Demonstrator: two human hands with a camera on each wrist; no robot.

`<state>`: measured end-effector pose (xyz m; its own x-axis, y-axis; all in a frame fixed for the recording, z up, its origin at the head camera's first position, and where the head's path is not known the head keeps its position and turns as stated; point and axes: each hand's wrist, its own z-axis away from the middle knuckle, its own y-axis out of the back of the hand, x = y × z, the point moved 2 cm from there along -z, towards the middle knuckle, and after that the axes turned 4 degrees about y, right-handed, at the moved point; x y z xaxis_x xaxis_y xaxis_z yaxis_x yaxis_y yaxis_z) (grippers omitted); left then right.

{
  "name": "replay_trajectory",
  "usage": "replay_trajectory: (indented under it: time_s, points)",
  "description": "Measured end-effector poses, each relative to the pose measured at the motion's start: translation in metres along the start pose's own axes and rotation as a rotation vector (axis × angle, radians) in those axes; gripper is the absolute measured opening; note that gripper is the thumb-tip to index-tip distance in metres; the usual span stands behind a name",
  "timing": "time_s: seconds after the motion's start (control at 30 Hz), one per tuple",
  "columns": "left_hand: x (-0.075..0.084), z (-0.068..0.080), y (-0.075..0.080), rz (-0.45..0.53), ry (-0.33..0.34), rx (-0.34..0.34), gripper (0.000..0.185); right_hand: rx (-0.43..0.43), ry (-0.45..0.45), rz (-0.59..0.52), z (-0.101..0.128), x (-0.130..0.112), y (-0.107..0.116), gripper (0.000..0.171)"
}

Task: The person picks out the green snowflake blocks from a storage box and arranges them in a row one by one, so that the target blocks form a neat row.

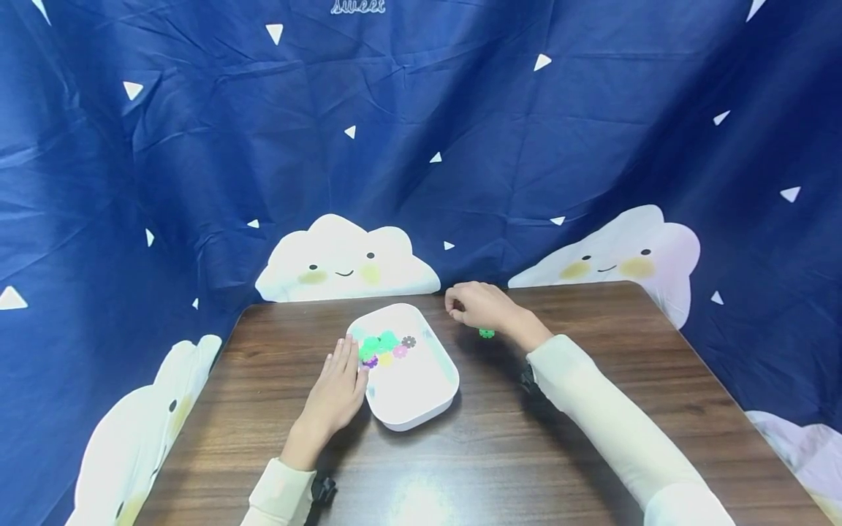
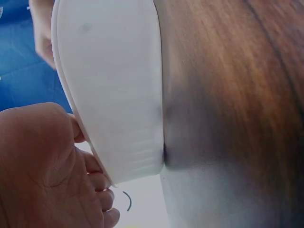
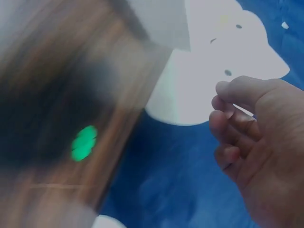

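A white tray holds several flower-shaped plastic pieces in green, purple, yellow, pink and dark grey. My left hand rests along its left rim with the fingers fairly straight, fingertips reaching over the edge by the pieces. From the left wrist, the tray's outer wall fills the middle, with the palm beside the rim. To the right of the tray, my right hand is above the table, fingers loosely bent, and nothing shows between them. Just below it lies a single green flower piece.
The brown wood-grain table extends around the tray on all sides. Behind its far edge hangs a dark blue curtain printed with white clouds and triangles. Dark wrist cameras sit at both cuffs.
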<state>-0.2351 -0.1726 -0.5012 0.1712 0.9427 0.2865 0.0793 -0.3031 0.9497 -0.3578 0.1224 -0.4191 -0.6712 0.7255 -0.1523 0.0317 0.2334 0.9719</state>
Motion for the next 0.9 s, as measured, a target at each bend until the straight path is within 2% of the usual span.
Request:
replay_trajectory:
  time_s: [0.27, 0.57, 0.77, 0.9]
  points:
    - [-0.002, 0.001, -0.001, 0.003, 0.005, 0.016, 0.060, -0.024, 0.113, 0.002, -0.031, -0.046, 0.007, 0.008]
    - [-0.004, 0.000, 0.000, 0.000, 0.002, 0.014, 0.061, -0.072, 0.243, 0.084, -0.068, -0.087, -0.010, 0.007]
    - [-0.002, -0.001, -0.002, -0.005, -0.017, 0.006, 0.062, -0.149, 0.258, 0.104, -0.084, -0.103, -0.028, 0.007]
    - [-0.001, -0.002, -0.001, -0.002, -0.015, 0.014, 0.062, -0.196, 0.229, 0.075, -0.092, -0.109, -0.039, 0.010]
